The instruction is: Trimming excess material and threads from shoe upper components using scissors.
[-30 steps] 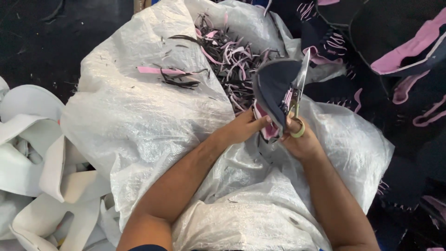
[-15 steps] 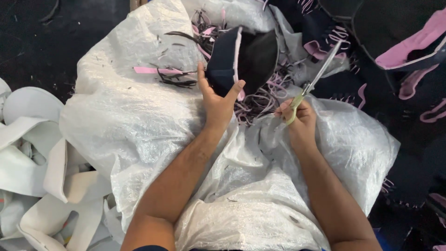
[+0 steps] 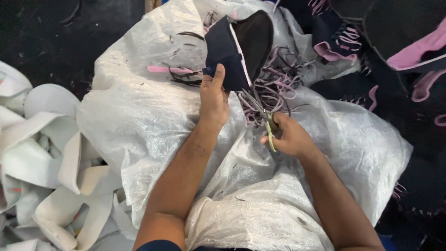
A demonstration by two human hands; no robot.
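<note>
Surface: white woven sack (image 3: 139, 121) is spreading across our lap.
Left hand (image 3: 213, 95): fingers are clamping the dark fabric piece (image 3: 237, 46), far-centre, long axis slanting far-right.
Right hand (image 3: 290, 137): fingers are closing round the scissors (image 3: 262, 114), blades pointing far-left at the piece's near edge.

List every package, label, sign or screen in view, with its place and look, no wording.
White woven plastic sack: spread across the lap, crumpled, translucent white, strewn with pink and dark trimmings.
No labels, signs or screens show.
</note>
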